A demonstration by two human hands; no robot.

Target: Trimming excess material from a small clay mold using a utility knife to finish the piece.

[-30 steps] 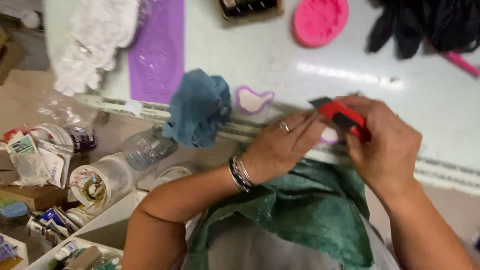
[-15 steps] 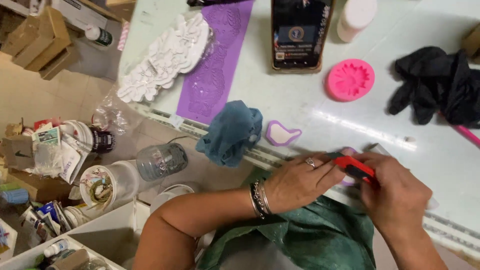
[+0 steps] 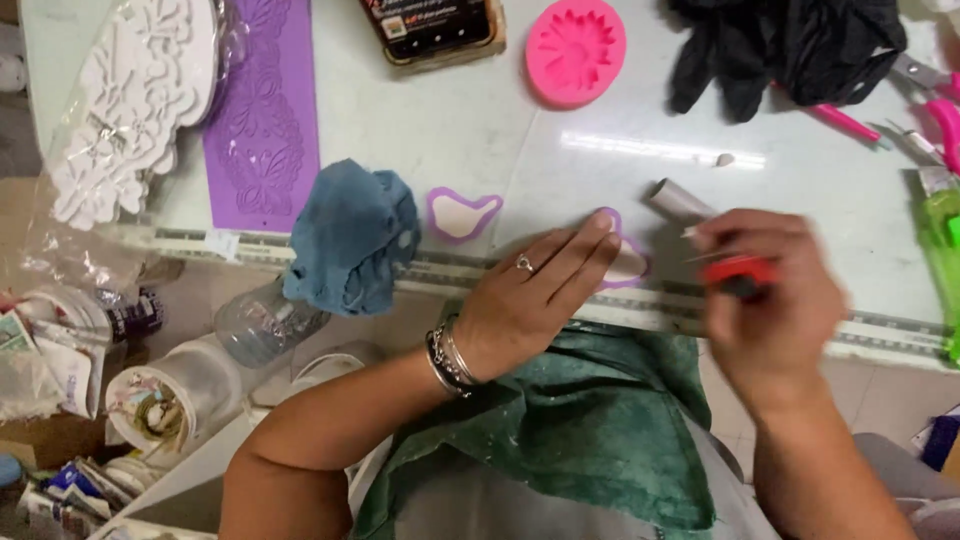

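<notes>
Purple-rimmed heart-shaped cutter (image 3: 625, 262) now under left hand (image 3: 530, 300) fingertips on counter (image 3: 600, 150); right hand (image 3: 770, 300), drawn back rightward, grips red knife (image 3: 738, 272).

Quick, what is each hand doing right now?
Left hand: open, fingers flat on the purple-rimmed cut-out.
Right hand: closed around a red tool, blurred.

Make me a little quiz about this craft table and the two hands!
1. True or false: the left hand lies flat with its fingertips on a purple-rimmed cutter.
2. What colour is the tool in the right hand?
3. What lies nearest the blue cloth: A) the pink flower mould, B) the other purple-rimmed cutter, C) the black gloves?

Key: 1 true. 2 red. 3 B.
</notes>
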